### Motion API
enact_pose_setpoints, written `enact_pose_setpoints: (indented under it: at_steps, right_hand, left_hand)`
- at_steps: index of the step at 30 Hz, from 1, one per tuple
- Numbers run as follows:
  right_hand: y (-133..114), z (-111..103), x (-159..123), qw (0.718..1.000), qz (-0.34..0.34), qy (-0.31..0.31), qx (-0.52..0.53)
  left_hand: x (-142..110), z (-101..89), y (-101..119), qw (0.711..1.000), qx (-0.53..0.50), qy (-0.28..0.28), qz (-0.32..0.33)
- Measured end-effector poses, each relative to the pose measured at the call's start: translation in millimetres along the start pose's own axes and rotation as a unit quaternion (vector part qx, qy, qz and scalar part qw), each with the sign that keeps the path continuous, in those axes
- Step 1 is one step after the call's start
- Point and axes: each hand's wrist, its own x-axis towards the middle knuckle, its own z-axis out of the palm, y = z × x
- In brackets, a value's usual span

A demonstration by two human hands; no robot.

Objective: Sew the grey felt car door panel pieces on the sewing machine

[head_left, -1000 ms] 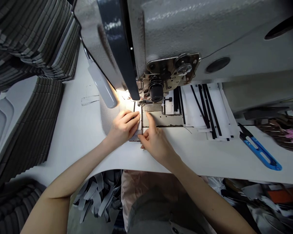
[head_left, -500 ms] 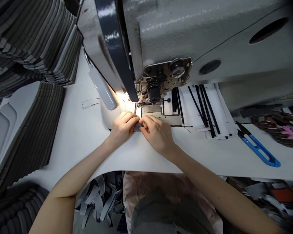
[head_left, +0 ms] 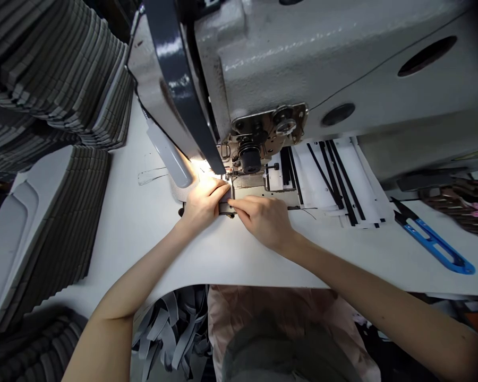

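Observation:
A light grey fabric piece lies on the sewing machine's bed, partly hidden by my left hand and the lamp. My left hand rests over it beside the needle area, fingers close together and gripping its edge; the fingertips are partly hidden. Just right of it, my right hand has its index finger stretched out, its tip touching the small greyish-purple part of the work by the presser foot. The thumb lies below, apart from the index fingertip. The sewing machine head stands directly above both hands.
Stacks of grey padded pieces stand on the left. A lit lamp hangs near the needle. White sheets with black strips lie right of the bed, then blue thread snips. Grey strips hang below the table edge.
My right hand has loosened its pinch beside the left hand; its index finger now reaches out to the work. The left hand has barely moved. The camera view has shifted slightly.

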Motion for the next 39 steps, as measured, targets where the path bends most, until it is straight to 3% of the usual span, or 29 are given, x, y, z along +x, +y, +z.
enact_pose_setpoints:
  at_steps: [8, 14, 24, 29, 39]
  right_hand:
    - [0.0, -5.9, 12.9, 1.0, 0.022, -0.003, -0.019]
    - [1.4, -6.0, 20.3, 1.0, 0.024, 0.013, -0.015]
    - [8.5, 6.3, 14.6, 0.999, -0.01, 0.05, 0.019]
    - [8.4, 7.6, 14.2, 0.998, -0.008, 0.054, 0.013]
    - [8.9, 6.7, 13.8, 0.999, -0.014, 0.046, 0.009]
  left_hand:
    - [4.0, -6.3, -2.3, 1.0, 0.005, 0.008, 0.017]
    - [3.1, -4.1, -10.2, 0.998, 0.005, 0.055, 0.031]
    - [10.0, 3.4, -27.6, 0.999, 0.031, 0.034, 0.01]
    - [10.4, 4.8, -27.0, 0.999, 0.008, 0.009, -0.033]
    - [4.7, 0.4, -19.1, 0.999, -0.002, 0.019, -0.027]
